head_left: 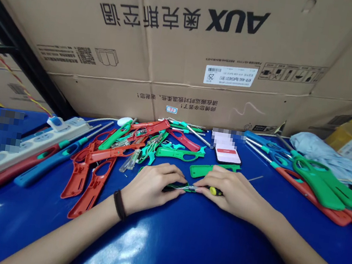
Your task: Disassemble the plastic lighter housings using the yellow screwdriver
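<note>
Both hands meet over the middle of the blue table, working on a green lighter casing (190,190) with thin white wires in it. My left hand (158,183), wearing a dark wristband, is closed on the casing's left end. My right hand (232,189) pinches at its right end, where a small clear part shows between the fingertips. Under the right palm pokes out the yellow-and-black handle of a screwdriver (216,191); its tip is hidden. Just beyond the right hand lies a green casing half (201,170). Fingers cover most of the held casing.
Red casing halves (91,187), green ones and clear inner parts are heaped at left. Whole lighters lie at right, including a green one (326,185), and beside a white power strip (35,146). A phone (226,150) lies behind the hands, before a large cardboard box (172,69).
</note>
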`<state>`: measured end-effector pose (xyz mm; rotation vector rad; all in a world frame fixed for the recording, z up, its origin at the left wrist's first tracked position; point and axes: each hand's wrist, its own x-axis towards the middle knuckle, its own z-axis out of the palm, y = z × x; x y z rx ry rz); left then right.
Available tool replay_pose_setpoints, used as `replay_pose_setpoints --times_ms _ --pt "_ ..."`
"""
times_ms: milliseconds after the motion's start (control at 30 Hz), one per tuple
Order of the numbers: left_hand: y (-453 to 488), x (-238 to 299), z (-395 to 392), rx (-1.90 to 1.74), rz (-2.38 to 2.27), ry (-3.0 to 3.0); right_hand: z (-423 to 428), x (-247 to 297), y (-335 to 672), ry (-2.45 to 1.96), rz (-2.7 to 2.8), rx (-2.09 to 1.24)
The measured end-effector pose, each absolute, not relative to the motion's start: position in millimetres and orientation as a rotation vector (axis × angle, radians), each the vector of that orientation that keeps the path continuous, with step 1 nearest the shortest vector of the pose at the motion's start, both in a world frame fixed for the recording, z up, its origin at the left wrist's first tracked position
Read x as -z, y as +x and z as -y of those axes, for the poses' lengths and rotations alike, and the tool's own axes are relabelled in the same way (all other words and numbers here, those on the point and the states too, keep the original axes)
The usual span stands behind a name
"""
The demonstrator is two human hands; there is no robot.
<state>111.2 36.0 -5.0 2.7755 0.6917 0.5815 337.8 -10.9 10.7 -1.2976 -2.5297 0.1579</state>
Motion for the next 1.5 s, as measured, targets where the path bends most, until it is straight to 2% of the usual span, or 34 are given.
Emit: replay_pose_setpoints --times_ms 300,1000,1300,1500 --pt "112 7 -33 -0.611 -0.708 2.813 19 -2 332 -1.314 2.619 0.108" --pt "110 7 -37 -0.538 -0.641 2.906 21 -12 337 -1.326 2.604 -0.123" --pt "111 5 -38 -0.598 -0.604 2.814 9 -25 345 -1.435 2.401 -0.603" --pt "114 3 -36 -0.627 -0.621 2.767 1 -32 348 -1.337 2.213 -1.172"
